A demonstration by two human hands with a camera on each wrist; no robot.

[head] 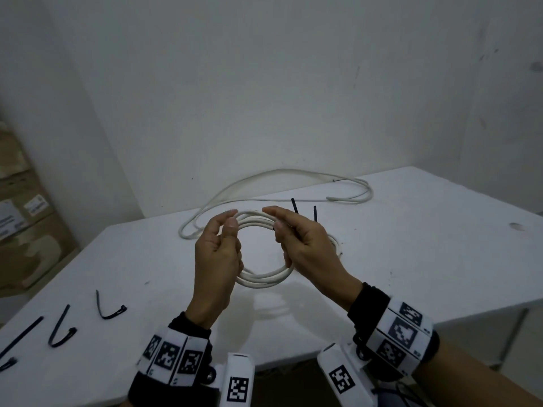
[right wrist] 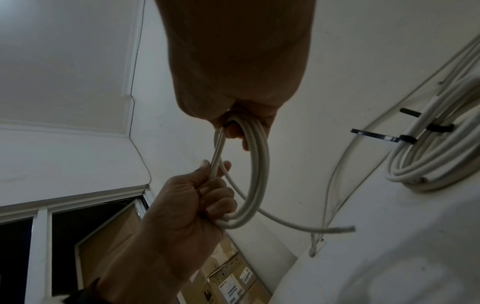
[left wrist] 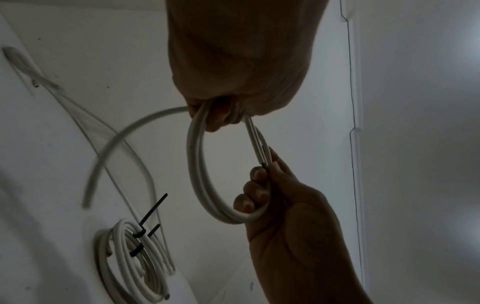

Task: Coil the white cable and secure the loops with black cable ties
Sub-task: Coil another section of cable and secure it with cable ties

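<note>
Above the white bench [head: 411, 259], the left hand [head: 216, 259] curls its fingers [right wrist: 221, 197] around the left side of the round coil of white cable [head: 264, 279]. To the coil's right, the right hand [head: 305, 248] has its fingers [left wrist: 255, 193] clamped on the opposite side.

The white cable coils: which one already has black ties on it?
The coil lying on the table behind the right hand: two black ties wrap it. The coil held in both hands has none around it.
</note>
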